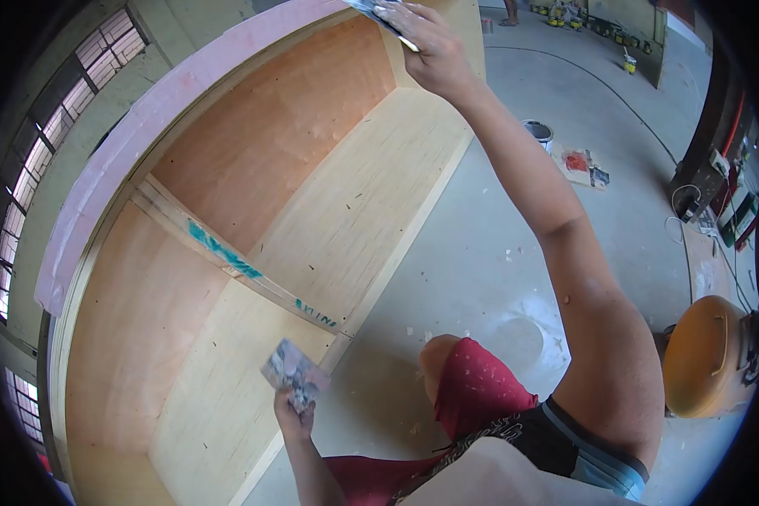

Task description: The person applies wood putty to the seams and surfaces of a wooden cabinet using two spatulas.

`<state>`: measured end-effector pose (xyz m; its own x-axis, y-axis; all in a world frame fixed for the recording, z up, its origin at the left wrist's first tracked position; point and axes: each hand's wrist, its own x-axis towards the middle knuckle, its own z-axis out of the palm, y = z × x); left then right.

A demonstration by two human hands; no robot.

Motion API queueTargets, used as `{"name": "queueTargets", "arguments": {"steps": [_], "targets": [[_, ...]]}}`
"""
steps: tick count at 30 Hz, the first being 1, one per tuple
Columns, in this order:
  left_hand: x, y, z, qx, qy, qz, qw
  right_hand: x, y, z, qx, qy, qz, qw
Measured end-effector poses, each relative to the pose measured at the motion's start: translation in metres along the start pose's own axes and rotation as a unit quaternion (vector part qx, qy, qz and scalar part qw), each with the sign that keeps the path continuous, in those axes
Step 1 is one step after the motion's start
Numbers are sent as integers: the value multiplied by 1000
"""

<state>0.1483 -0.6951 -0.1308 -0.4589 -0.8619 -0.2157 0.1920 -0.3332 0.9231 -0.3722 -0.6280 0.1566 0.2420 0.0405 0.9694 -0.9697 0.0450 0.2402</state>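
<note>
Plywood cabinet [312, 194] on dusty concrete floor [481, 253], workshop windows [25, 169] behind.

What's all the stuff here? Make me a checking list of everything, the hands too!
surface: grey concrete floor, pale splatters.
job's things: plywood cabinet with pink-coated edge; putty knife at its top corner; smeared putty board.
clutter: metal bucket; stained paper; orange hard hat; cans along the far wall.
grippers: right hand grips the knife; left hand holds the board.
cables: white cord by a dark post.
surroundings: windows at left; another person's feet far off.
</note>
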Motion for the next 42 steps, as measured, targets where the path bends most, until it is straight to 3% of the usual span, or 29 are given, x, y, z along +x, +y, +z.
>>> {"name": "queueTargets", "arguments": {"steps": [2,3,10,13,19,22,26,32,36,39,42], "targets": [[-12,-14,-10,-50,94,-38,994,4,5,10,-20,-7,-6,1000],[-11,-16,-13,-50,97,-37,993,6,7,17,-15,7,-19,1000],[-14,-8,0,-26,107,-12,994,14,6,44,40,53,-61,996],[-15,-14,-12,-30,110,-16,993,-1,0,55,14,67,-21,997],[-16,-10,-14,-12,112,-21,993,-17,11,31,5,-3,-27,1000],[-12,-14,-13,-28,111,-17,993,-4,19,23,-5,26,21,999],[-17,-9,-4,-41,125,-18,991,14,23,26,44,21,-40,998],[-14,-21,-18,-24,116,-10,993,0,17,56,26,75,10,997],[-12,-23,-19,5,132,-27,991,-19,25,47,21,33,-9,999],[-10,-28,-24,-10,128,-29,991,-7,33,32,46,4,-38,998],[-8,-25,-20,-100,102,-66,988,7,32,32,75,33,-12,997]]}}
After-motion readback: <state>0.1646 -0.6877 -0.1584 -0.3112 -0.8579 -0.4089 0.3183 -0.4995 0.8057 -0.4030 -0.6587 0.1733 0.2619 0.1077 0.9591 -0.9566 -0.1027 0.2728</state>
